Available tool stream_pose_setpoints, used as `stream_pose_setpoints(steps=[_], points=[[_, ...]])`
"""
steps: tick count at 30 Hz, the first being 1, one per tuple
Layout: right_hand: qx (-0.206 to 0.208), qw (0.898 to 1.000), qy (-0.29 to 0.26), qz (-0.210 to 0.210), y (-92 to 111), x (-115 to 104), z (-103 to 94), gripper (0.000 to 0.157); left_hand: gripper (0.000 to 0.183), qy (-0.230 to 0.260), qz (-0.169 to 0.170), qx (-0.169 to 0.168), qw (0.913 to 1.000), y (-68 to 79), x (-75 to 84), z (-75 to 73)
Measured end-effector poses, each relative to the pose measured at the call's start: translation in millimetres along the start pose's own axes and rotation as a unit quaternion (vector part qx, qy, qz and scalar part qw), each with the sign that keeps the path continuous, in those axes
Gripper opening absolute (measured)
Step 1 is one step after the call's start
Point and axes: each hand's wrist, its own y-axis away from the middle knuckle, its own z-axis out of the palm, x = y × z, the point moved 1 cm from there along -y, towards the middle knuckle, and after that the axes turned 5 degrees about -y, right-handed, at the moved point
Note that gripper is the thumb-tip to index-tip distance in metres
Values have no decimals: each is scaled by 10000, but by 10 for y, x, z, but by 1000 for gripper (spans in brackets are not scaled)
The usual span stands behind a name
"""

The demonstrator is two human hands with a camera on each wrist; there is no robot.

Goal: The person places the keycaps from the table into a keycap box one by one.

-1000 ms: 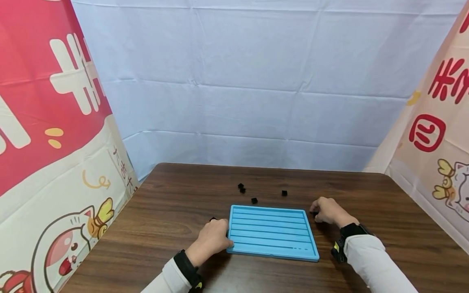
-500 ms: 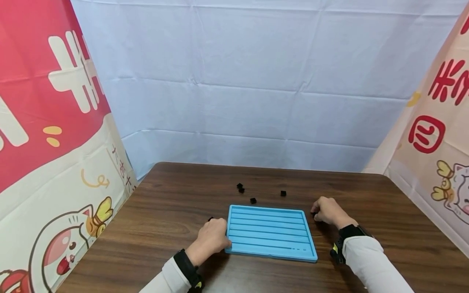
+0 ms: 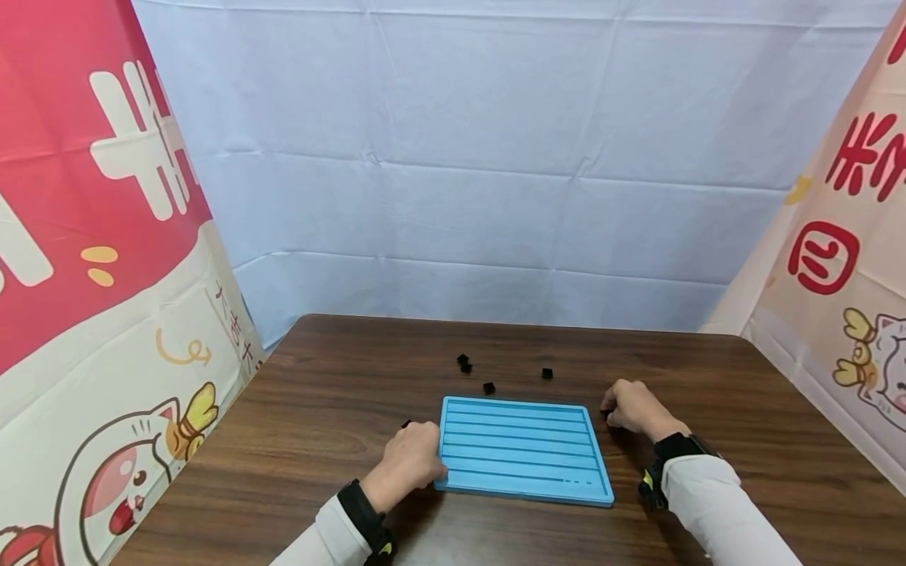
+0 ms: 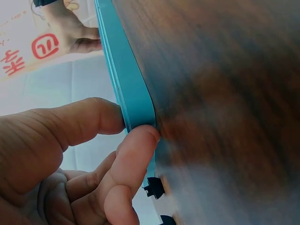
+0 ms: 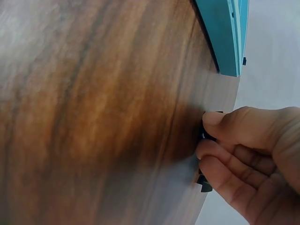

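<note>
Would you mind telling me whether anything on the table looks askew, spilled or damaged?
I see nothing spilled or damaged. The only untidy touch is several small black pieces lying loose on the table beyond the blue board, unevenly spaced and in no clear row.

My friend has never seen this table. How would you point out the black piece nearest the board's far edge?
On the brown table, find the blue board. Just past its far edge lies the black piece, on its own: nearer that edge than the close pair beyond or the lone piece to the right.
</note>
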Motion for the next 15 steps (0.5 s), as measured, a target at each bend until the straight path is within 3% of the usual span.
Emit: stream_pose_setpoints(steps=[15], points=[[-44, 9999, -141, -33, -16, -3, -42, 17, 33, -122, 78, -174, 9997, -1, 24, -23]])
